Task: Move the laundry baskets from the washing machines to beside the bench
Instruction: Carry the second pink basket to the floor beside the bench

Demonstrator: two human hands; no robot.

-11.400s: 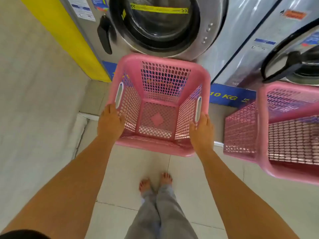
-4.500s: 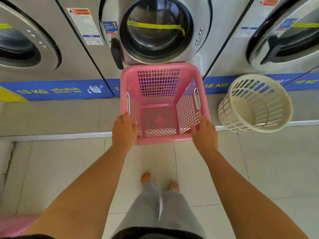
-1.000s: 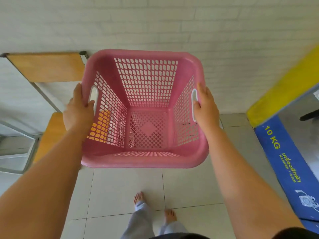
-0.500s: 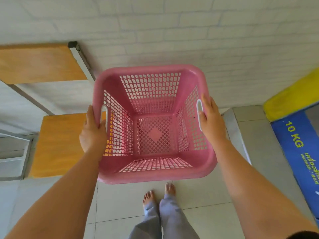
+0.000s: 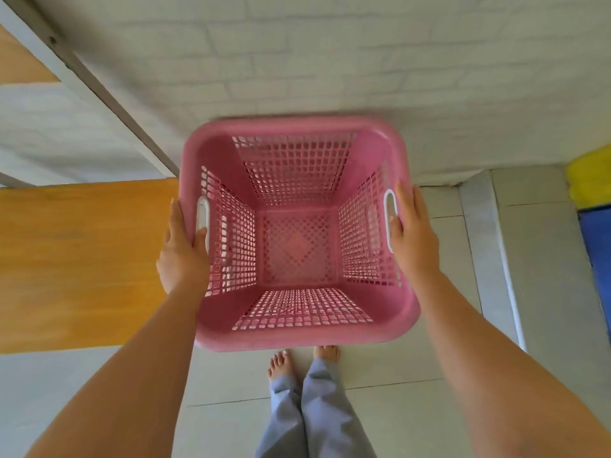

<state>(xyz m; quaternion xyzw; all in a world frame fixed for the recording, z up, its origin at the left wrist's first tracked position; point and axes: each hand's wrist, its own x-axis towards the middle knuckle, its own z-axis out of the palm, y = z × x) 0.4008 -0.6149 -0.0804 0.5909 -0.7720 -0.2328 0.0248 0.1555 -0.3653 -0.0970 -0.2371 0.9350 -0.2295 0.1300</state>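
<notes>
I hold an empty pink laundry basket (image 5: 297,335) with perforated walls in front of me, low over the tiled floor and close to the white brick wall. My left hand (image 5: 183,256) grips its left rim at the white handle slot. My right hand (image 5: 413,236) grips the right rim at the other white slot. The wooden bench seat (image 5: 82,259) lies directly left of the basket, its right end next to the basket's left wall. I cannot tell whether the basket touches the floor.
A grey metal frame bar (image 5: 109,94) of the bench runs diagonally up the wall at the upper left. A raised floor step (image 5: 489,252) and a yellow and blue panel (image 5: 591,206) lie on the right. My bare feet (image 5: 304,358) stand just behind the basket.
The basket has moved lower and closer to the wall, beside the bench's right end. Both hands keep their grip on the handles.
</notes>
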